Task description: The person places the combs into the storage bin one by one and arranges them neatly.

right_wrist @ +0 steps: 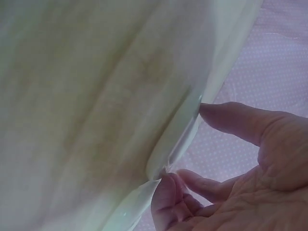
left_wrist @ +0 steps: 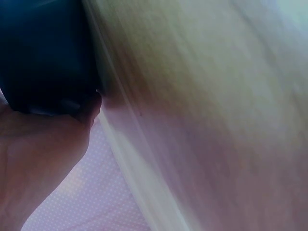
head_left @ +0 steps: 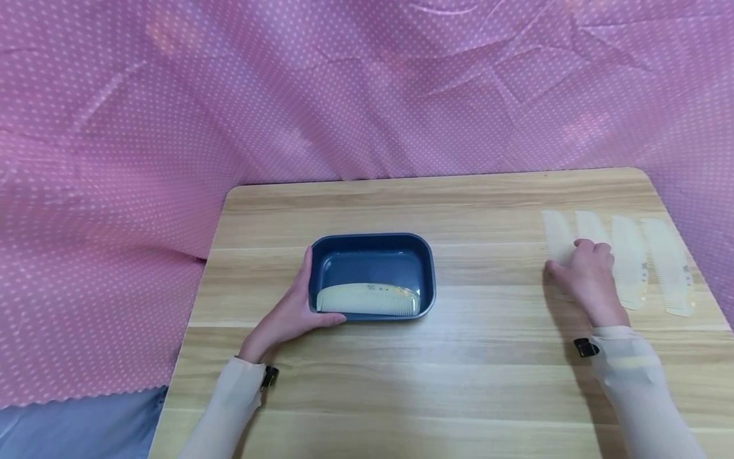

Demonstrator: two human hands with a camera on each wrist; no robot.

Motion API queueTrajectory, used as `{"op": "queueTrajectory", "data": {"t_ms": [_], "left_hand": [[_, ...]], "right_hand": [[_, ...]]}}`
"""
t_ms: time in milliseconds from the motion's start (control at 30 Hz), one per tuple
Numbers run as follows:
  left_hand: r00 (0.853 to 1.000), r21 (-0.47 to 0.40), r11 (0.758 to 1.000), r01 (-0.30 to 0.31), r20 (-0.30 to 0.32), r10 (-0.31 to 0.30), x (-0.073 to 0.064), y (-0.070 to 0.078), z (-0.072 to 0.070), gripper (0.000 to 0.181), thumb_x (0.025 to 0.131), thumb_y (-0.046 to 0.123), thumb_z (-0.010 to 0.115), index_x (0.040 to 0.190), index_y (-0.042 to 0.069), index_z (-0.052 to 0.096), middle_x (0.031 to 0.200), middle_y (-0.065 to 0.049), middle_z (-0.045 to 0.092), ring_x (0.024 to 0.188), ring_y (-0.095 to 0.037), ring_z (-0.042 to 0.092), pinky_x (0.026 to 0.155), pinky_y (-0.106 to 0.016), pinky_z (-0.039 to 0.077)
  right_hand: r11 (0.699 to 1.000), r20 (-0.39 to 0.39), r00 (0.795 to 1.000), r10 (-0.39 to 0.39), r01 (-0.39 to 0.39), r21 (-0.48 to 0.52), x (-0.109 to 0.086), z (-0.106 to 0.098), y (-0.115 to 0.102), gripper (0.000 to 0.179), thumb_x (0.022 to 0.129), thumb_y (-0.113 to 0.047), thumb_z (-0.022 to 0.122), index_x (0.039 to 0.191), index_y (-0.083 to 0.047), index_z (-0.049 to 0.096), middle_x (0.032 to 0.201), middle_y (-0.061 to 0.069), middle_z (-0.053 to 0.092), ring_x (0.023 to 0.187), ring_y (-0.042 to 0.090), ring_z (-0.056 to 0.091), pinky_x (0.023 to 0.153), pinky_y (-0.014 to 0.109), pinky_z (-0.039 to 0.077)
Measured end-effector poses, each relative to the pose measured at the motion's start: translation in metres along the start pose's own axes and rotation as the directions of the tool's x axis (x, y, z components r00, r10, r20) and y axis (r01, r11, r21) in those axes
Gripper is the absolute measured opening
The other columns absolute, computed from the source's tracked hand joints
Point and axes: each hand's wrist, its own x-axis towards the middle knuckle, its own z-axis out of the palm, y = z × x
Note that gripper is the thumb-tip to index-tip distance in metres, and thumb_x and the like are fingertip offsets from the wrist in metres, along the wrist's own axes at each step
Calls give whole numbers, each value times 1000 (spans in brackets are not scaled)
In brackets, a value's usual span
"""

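Note:
A dark blue rectangular tray (head_left: 373, 240) stands left of the table's middle, with one cream comb (head_left: 367, 298) lying along its near side. My left hand (head_left: 292, 312) holds the tray's near left corner, fingers along the left wall and thumb along the near rim. Over at the right, my right hand (head_left: 590, 277) spans the leftmost comb (head_left: 557, 233) of a row, its thumb at one edge and fingertips at the other. The right wrist view shows this comb (right_wrist: 175, 134) between thumb and fingers, with part of another comb (right_wrist: 127, 209) beside them.
More pale combs lie side by side: one (head_left: 590, 224) partly under the right hand, another (head_left: 627, 255) right of it, and the last (head_left: 668, 268) near the table's right edge. Pink dotted cloth (head_left: 367, 95) hangs behind the wooden table (head_left: 401, 395).

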Motion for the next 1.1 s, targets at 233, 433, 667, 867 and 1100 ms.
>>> {"op": "queueTrajectory", "data": {"t_ms": [233,433,667,867,1100], "left_hand": [[1000,-3,1000,2,1,-2,-1,2,2,147,81,52,97,166,52,-22,180,14,-7,165,-18,0,129,-63,12],[1000,-5,1000,-9,-7,9,-1,3,2,148,81,50,98,166,52,-23,180,14,-6,165,-18,0,129,-62,12],[1000,-6,1000,-14,-4,14,0,1,0,147,82,48,98,166,52,-22,180,15,-5,165,-17,0,129,-63,12],[1000,-19,1000,-1,1,1,1,1,1,149,83,41,99,169,45,-22,181,10,-7,165,-18,-1,129,-62,11],[1000,-23,1000,-9,-5,9,1,-1,1,148,82,43,99,167,50,-22,180,14,-7,165,-16,0,129,-62,12]], "right_hand": [[1000,3,1000,18,-18,-10,1,-6,4,86,103,-31,71,147,31,30,137,57,26,126,70,27,97,78,38],[999,43,998,44,-44,-9,5,-10,7,88,105,-39,69,148,29,32,136,57,30,125,70,33,99,79,40],[999,60,997,49,-48,-27,10,-10,7,86,103,-41,72,143,27,39,133,58,36,121,70,40,101,78,39],[999,34,999,30,-31,43,8,-6,6,85,103,-33,74,150,23,30,137,54,31,109,62,45,94,75,44],[994,15,998,-61,60,90,6,-2,6,69,109,-20,59,160,15,28,128,45,52,104,54,58,79,60,51]]}}
